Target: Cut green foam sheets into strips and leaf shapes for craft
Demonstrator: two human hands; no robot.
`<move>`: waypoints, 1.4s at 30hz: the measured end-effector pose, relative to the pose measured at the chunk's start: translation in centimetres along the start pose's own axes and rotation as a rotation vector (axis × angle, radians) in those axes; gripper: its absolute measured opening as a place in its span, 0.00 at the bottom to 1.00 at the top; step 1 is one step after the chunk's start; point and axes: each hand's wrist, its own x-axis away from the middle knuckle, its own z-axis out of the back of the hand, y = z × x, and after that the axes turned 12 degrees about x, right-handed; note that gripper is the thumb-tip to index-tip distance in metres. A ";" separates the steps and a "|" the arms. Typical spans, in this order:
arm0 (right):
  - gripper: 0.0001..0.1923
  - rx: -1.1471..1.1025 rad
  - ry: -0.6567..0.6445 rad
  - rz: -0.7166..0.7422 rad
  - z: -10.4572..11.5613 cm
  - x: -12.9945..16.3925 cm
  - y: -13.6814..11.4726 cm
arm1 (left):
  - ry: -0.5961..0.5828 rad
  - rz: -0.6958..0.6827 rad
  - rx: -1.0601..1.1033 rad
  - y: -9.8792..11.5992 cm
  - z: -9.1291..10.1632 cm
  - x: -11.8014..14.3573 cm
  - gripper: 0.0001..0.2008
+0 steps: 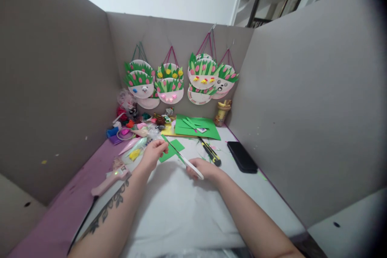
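Observation:
My right hand [198, 168] grips scissors [194, 170] with white handles, their blades pointing up and left toward my other hand. My left hand [155, 152] is closed in a pinch on a thin green paper strip [164, 137], whose end shows just above the fingertips by the scissor blades. Below the blades, a piece of green paper [178, 145] lies on the white table cover. Whether the blades are touching the strip cannot be made out.
A yellow-black utility knife [209, 152] and a black phone [242, 157] lie to the right. Green sheets [211, 127] sit at the back. A pink glue gun [110, 181] and craft supplies are left. Decorated paper-plate baskets [171, 94] hang on the grey partition [187, 36].

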 end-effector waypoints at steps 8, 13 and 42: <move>0.04 -0.019 0.018 0.014 -0.1 0.2 -0.3 | -0.037 -0.004 -0.031 0.2 0.0 0.1 0.12; 0.04 0.015 0.037 -0.002 -0.1 0.4 -0.9 | -0.086 0.012 -0.071 0.5 -0.2 0.4 0.11; 0.03 0.134 0.058 -0.007 0.8 0.7 -0.1 | -0.161 0.058 -0.115 0.5 -0.2 0.3 0.12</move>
